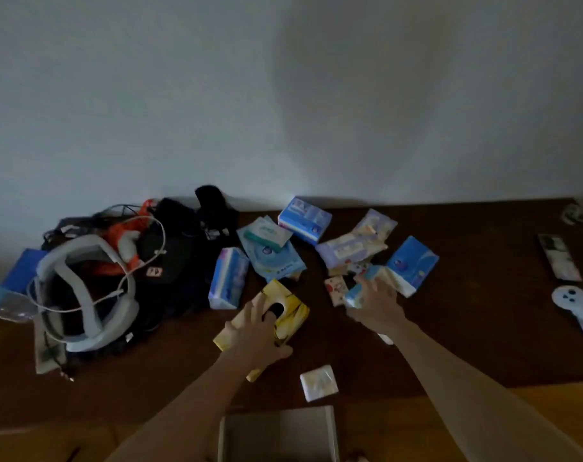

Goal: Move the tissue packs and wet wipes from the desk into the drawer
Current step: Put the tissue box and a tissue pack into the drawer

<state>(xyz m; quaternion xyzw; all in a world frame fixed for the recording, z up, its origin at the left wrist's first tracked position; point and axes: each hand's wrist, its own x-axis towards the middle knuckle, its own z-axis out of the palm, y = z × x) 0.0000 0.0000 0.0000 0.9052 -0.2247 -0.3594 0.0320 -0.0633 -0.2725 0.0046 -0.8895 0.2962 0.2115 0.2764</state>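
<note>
My left hand [262,331] grips a yellow tissue pack [291,315] lying on the dark wooden desk [466,328]. My right hand [376,301] closes over a small blue-and-white tissue pack [358,291]. Behind them lie several more packs: a blue tissue pack [411,263], a blue box-shaped pack [305,220], flat wet wipes [273,258], a pale wipes pack [350,250] and an upright blue-white pack [228,278]. A small white pack [318,382] sits near the desk's front edge. Below it the drawer [277,431] stands open, its visible inside bare.
At the left sits a heap of black bags [173,261], cables and a white headset [83,295]. A white controller [576,310] and a flat remote [559,256] lie at the right. A small patterned pack [336,288] lies beside my right hand.
</note>
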